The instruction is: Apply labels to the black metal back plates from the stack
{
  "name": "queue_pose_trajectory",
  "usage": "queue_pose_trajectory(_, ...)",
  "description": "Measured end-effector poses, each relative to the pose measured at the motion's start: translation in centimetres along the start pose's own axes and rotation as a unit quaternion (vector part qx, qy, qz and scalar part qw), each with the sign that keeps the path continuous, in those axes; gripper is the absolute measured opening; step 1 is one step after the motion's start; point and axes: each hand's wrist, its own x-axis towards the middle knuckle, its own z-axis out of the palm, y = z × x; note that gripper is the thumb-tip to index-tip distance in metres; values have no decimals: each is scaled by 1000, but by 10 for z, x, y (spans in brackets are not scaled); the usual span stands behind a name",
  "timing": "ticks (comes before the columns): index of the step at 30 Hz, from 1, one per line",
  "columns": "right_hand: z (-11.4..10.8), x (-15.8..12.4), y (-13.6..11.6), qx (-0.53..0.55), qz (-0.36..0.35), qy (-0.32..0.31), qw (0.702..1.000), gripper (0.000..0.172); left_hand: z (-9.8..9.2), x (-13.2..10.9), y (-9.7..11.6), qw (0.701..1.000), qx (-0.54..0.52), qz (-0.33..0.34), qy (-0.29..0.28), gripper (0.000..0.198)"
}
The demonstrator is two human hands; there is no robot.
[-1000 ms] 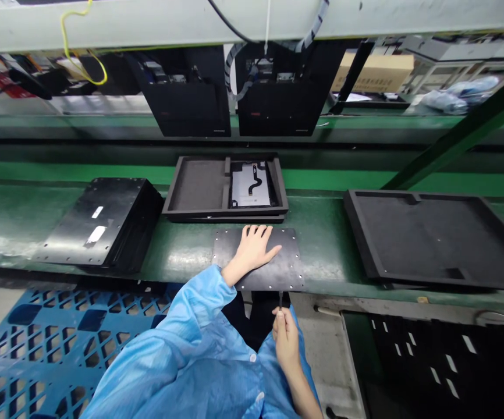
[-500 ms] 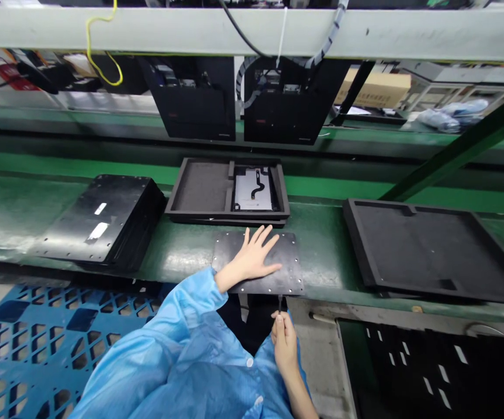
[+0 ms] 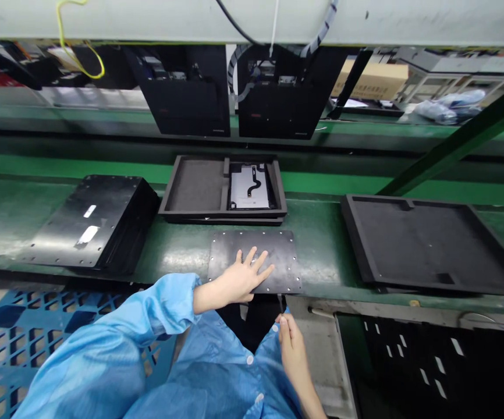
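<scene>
A black flat plate (image 3: 273, 247) with small holes along its edges lies on the green bench, its front edge reaching the bench's edge. My left hand (image 3: 243, 278) rests on it, fingers spread and palm down, covering part of its front half. Below the plate's front edge, my right hand (image 3: 293, 343) is closed on a thin dark strip (image 3: 280, 302). The strip's upper end meets the plate's front edge near the right corner; its kind cannot be made out.
Behind the plate stands a dark foam tray (image 3: 197, 183) holding a silver-grey panel (image 3: 251, 185) with a black ribbon cable. Stacked black plates (image 3: 81, 224) lie left. A large foam tray (image 3: 426, 244) sits right, near a slanted green post (image 3: 448, 145). A blue pallet (image 3: 11, 349) is below left.
My left hand has slid toward me and slightly left over the plate, still spread. My right hand has shifted slightly right and down, still on the strip. The camera view has shifted a little.
</scene>
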Motion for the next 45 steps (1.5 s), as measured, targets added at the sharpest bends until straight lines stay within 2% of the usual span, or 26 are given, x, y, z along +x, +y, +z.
queue_pose_trajectory(6, -46, 5, -44, -97, 57, -74, 991, 54, -1, 2, 5, 1000, 16, 12, 14, 107)
queue_pose_trajectory(9, -61, 8, -60, -162, 65, -100, 980, 51, -12, -2, 1, 1000, 8, 16, 20, 100)
queue_pose_trajectory(11, -66, 10, -68, -195, 62, -108, 973, 49, -29, -8, -9, 998, -22, 27, 49, 84)
queue_pose_trajectory(14, -69, 11, -76, -217, 65, -124, 966, 48, -62, -17, -37, 988, -86, 35, 125, 55)
queue_pose_trajectory(17, -74, 11, -76, -206, 59, -131, 968, 51, -87, -23, -67, 977, -120, 28, 173, 42)
queue_pose_trajectory(20, -82, 11, -72, -167, 27, -134, 976, 50, -99, -21, -89, 971, -141, 4, 194, 37)
queue_pose_trajectory(23, -90, 19, -76, -125, 7, -111, 986, 53, -104, -17, -101, 965, -168, -13, 200, 34)
queue_pose_trajectory(26, -82, 47, -93, -151, -98, -86, 980, 44, -109, -13, -111, 958, -194, 2, 211, 33)
queue_pose_trajectory(28, -66, 74, -110, -225, -191, -84, 952, 37, -112, -11, -118, 954, -204, 11, 218, 32)
queue_pose_trajectory(30, -47, 100, -127, -322, -259, -115, 903, 36, -114, -8, -125, 951, -212, 18, 222, 30)
queue_pose_trajectory(34, -22, 137, -150, -466, -339, -220, 787, 62, -116, -6, -132, 946, -229, 32, 226, 30)
queue_pose_trajectory(40, -21, 153, -153, -577, -444, -217, 651, 65, -121, -7, -134, 952, -226, 27, 206, 29)
queue_pose_trajectory(43, -19, 153, -150, -590, -523, -210, 579, 63, -122, -5, -137, 950, -232, 32, 206, 28)
queue_pose_trajectory(45, -19, 152, -152, -584, -568, -205, 542, 59, -123, -2, -139, 949, -235, 39, 207, 28)
